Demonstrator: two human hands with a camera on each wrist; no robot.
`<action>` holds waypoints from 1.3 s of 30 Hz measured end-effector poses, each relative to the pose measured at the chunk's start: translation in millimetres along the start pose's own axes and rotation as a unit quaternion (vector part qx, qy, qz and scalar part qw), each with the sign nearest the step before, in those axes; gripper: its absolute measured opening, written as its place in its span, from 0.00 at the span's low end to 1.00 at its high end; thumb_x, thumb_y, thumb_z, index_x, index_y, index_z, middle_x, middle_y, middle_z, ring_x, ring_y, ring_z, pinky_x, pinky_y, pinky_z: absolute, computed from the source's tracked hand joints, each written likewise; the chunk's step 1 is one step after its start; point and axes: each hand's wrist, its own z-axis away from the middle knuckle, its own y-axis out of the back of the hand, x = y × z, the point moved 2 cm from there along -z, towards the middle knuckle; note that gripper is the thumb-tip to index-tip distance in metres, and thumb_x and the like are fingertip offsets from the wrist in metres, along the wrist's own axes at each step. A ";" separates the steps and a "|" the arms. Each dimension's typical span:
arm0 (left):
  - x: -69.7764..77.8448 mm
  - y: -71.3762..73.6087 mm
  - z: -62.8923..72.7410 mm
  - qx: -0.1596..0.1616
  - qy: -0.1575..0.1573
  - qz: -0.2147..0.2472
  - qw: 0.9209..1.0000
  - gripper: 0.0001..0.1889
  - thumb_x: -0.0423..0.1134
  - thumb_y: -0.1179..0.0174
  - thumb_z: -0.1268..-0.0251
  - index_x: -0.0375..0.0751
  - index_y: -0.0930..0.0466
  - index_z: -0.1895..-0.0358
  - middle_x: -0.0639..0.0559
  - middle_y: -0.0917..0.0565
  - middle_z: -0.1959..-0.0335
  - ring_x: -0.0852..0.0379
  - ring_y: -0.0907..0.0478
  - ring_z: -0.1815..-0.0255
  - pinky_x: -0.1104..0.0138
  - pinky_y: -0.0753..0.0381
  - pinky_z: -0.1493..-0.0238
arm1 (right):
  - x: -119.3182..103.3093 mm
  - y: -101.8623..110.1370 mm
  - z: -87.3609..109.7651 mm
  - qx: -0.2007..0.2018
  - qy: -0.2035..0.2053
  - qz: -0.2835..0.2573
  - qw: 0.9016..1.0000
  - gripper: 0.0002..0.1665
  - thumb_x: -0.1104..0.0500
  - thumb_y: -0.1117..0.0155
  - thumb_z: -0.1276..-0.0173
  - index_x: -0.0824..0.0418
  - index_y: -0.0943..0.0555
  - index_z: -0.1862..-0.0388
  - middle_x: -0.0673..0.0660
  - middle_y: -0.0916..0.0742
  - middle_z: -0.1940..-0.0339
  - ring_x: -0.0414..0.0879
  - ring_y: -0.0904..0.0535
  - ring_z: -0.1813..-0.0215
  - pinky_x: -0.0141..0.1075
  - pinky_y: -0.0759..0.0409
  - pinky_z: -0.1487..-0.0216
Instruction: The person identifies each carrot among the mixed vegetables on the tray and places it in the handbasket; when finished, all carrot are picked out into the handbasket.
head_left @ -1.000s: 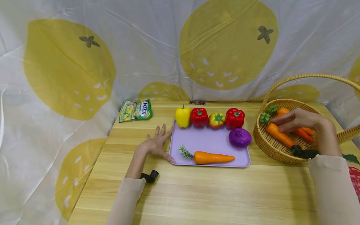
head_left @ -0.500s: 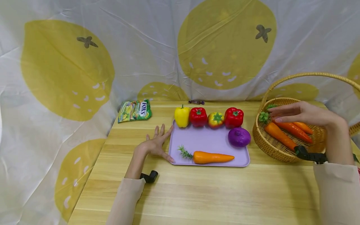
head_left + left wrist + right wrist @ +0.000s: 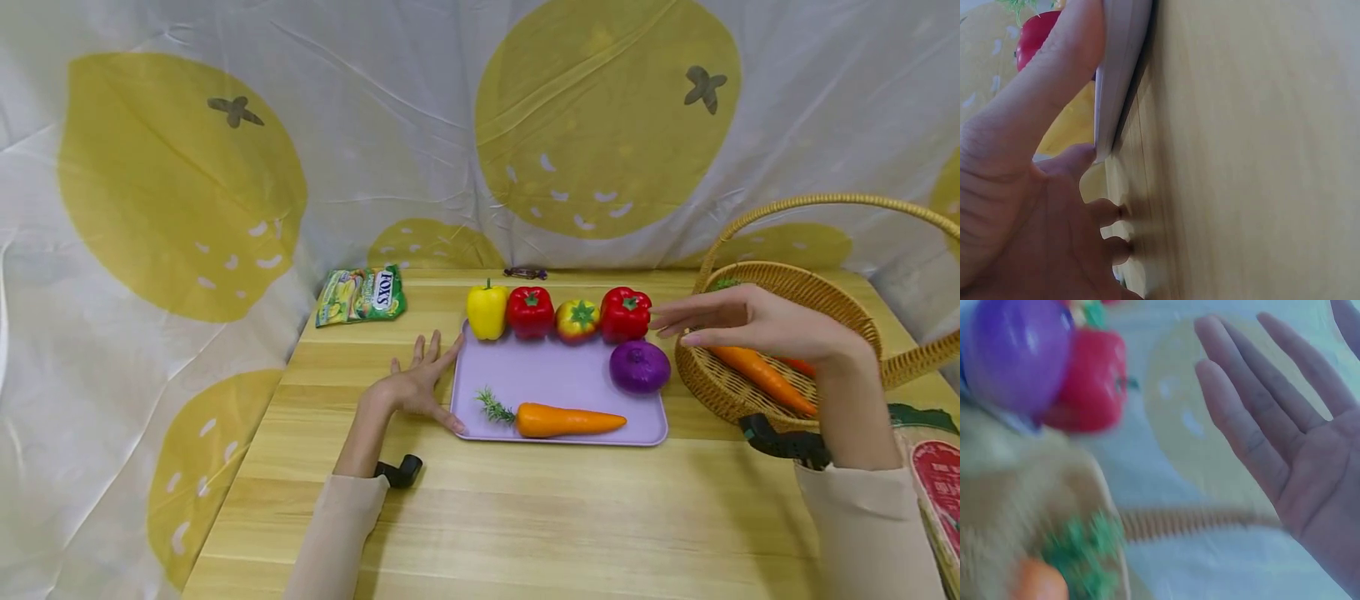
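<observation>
My left hand point(image 3: 411, 387) is spread at the left side of a lilac tray point(image 3: 555, 375), thumb and forefinger at its edge and the other fingers on the table. On the tray lie an orange carrot point(image 3: 570, 421) at the front and a purple onion point(image 3: 640, 367) at the right. Along its back edge stand a yellow pepper point(image 3: 487, 312), a red pepper point(image 3: 530, 313), a red-yellow fruit point(image 3: 577, 322) and another red pepper point(image 3: 626, 315). My right hand point(image 3: 765, 325), fingers extended and holding nothing, hovers over the left rim of the wicker basket point(image 3: 720, 396), fingertips near the right red pepper.
Inside the basket lie carrots point(image 3: 765, 379), partly covered by my right hand; its tall handle point(image 3: 832, 200) arches above. A green Fox's bag point(image 3: 362, 296) and a small purple-wrapped candy point(image 3: 526, 273) lie at the back. A printed bag point(image 3: 937, 467) stands at the right edge.
My right hand rose from among the carrots in the basket and swung left toward the tray, with nothing in it. The left hand and the tray have stayed put.
</observation>
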 end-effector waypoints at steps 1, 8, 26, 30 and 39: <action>-0.4 -0.1 0.4 0.000 0.001 -0.001 1.000 0.76 0.62 0.19 0.58 0.62 0.74 0.15 0.39 0.81 0.16 0.35 0.86 0.16 0.23 0.78 0.27 | -1.5 -6.9 -5.6 -0.007 0.007 -0.001 1.000 0.24 0.60 0.40 0.21 0.50 0.23 0.28 0.54 0.14 0.33 0.39 0.19 0.32 0.27 0.18 0.40; -2.2 -0.9 0.2 0.006 -0.005 0.003 1.000 0.77 0.63 0.19 0.59 0.62 0.73 0.15 0.39 0.80 0.16 0.35 0.85 0.16 0.23 0.77 0.27 | -6.1 -58.6 -51.1 -0.040 0.057 -0.002 0.998 0.29 0.54 0.31 0.26 0.48 0.22 0.28 0.50 0.13 0.35 0.44 0.18 0.33 0.37 0.17 0.35; -3.4 -1.3 -1.9 0.001 -0.001 0.001 1.000 0.77 0.63 0.18 0.59 0.62 0.74 0.15 0.39 0.81 0.16 0.36 0.87 0.16 0.24 0.79 0.27 | -5.9 -143.5 -97.7 -0.096 0.069 -0.050 0.992 0.32 0.56 0.26 0.32 0.60 0.21 0.30 0.61 0.16 0.32 0.59 0.20 0.32 0.59 0.25 0.28; -4.1 -1.9 -1.7 0.002 -0.002 -0.001 1.000 0.77 0.63 0.18 0.59 0.62 0.74 0.15 0.39 0.81 0.16 0.36 0.86 0.16 0.24 0.78 0.27 | -3.9 -150.5 -101.3 -0.094 0.072 -0.045 0.992 0.30 0.57 0.26 0.32 0.61 0.20 0.32 0.61 0.14 0.35 0.59 0.18 0.34 0.58 0.22 0.31; -2.6 -1.3 -1.1 0.002 -0.007 -0.001 1.000 0.76 0.63 0.18 0.59 0.61 0.73 0.15 0.39 0.80 0.16 0.35 0.86 0.16 0.23 0.79 0.27 | -2.4 -155.5 -102.5 -0.088 0.041 -0.081 0.992 0.30 0.61 0.24 0.34 0.66 0.19 0.34 0.62 0.12 0.38 0.57 0.16 0.37 0.53 0.19 0.32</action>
